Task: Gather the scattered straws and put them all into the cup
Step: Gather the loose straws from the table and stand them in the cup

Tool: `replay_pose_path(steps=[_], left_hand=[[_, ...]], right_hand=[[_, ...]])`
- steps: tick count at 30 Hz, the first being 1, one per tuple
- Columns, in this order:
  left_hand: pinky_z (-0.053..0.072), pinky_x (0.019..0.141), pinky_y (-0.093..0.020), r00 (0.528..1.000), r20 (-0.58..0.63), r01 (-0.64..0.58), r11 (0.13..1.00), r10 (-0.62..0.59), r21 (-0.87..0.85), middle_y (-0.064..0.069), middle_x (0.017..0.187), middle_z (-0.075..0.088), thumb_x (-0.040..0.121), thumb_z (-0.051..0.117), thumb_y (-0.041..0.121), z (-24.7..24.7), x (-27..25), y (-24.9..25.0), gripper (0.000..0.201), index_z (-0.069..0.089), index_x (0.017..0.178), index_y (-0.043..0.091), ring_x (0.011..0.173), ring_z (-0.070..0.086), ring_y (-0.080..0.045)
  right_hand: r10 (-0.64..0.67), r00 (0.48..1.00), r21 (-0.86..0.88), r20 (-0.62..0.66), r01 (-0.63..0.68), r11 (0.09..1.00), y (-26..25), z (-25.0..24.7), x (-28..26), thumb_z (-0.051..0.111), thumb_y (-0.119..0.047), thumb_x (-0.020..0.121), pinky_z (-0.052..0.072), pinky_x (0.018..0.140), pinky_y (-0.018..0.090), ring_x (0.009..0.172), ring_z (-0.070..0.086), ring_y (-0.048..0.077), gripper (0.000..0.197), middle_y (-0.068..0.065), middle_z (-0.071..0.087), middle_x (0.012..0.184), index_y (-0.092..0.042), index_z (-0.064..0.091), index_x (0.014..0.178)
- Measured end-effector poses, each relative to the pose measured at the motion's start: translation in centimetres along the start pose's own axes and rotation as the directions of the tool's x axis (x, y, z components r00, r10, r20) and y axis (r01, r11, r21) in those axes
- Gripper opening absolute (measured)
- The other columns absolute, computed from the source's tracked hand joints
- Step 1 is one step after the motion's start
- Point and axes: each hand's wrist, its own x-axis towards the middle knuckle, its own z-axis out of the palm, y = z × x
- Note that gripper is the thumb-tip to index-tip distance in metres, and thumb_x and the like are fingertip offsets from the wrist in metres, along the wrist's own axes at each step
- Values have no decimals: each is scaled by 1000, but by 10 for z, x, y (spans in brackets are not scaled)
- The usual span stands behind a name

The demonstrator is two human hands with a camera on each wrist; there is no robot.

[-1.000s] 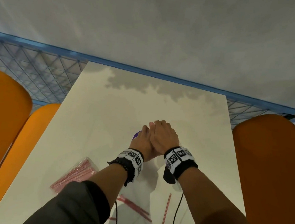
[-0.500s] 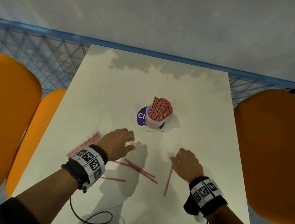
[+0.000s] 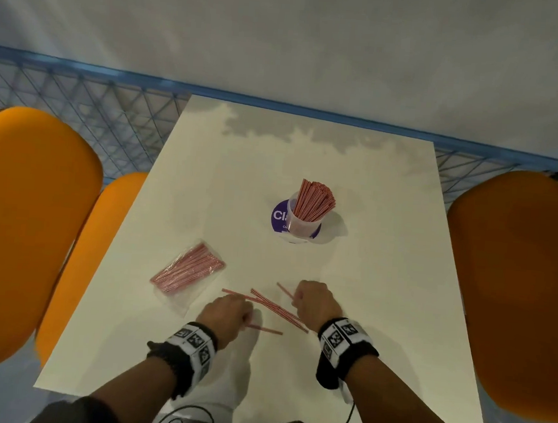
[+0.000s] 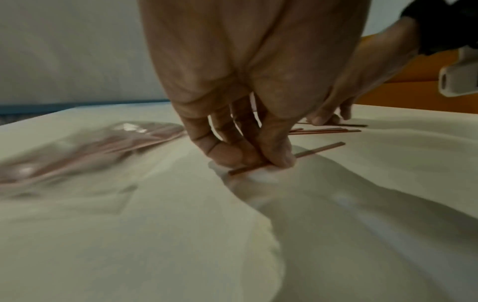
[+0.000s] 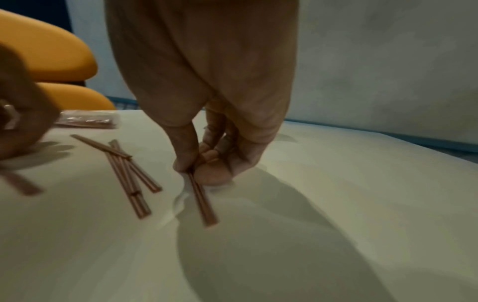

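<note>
I see the cup [image 3: 298, 224] standing upright near the middle of the table [image 3: 382, 286], toward its far edge, packed with red-striped straws [image 3: 313, 202] and sitting on a purple round sticker [image 3: 277, 216]. A few loose straws [image 3: 273, 306] lie crossed on the table near its front edge, between my two hands. My left hand [image 3: 226, 314] pinches one straw [image 4: 318, 150] between thumb and fingertips, the straw low against the tabletop. My right hand [image 3: 314, 302] pinches another straw [image 5: 201, 198] the same way, one end pointing away from the fingers along the surface. Toward the left edge of the table a clear plastic bag of straws [image 3: 186, 272] lies flat, well apart from the cup. Orange chairs [image 3: 19, 224] stand along both sides of the table.
</note>
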Motion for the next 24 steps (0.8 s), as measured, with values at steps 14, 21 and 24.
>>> replay_pose_path(steps=[14,21,24], left_hand=[[42,100,-39,990,-129,65,997,-61,28,-6,136,41,78,75,25,0,18,-25,68,39,135,17,125,39,-27],[46,84,-35,993,-115,-4,995,-8,-101,-9,116,54,88,57,14,8,24,-4,28,50,115,12,105,55,-28],[44,83,-33,995,-99,-17,995,7,-102,-11,115,55,91,54,17,3,25,-4,24,51,114,10,104,56,-28]], right_hand=[[-192,981,-53,-15,191,980,-28,34,-6,76,-39,76,44,93,38,110,44,23,49,3,49,115,-17,53,113],[-180,983,-198,-18,173,965,-40,47,-11,57,-15,90,39,93,38,115,48,29,24,10,53,120,-10,53,113],[-202,979,-295,10,196,935,-43,52,-9,54,-9,88,41,96,39,116,47,31,32,13,51,123,-7,50,120]])
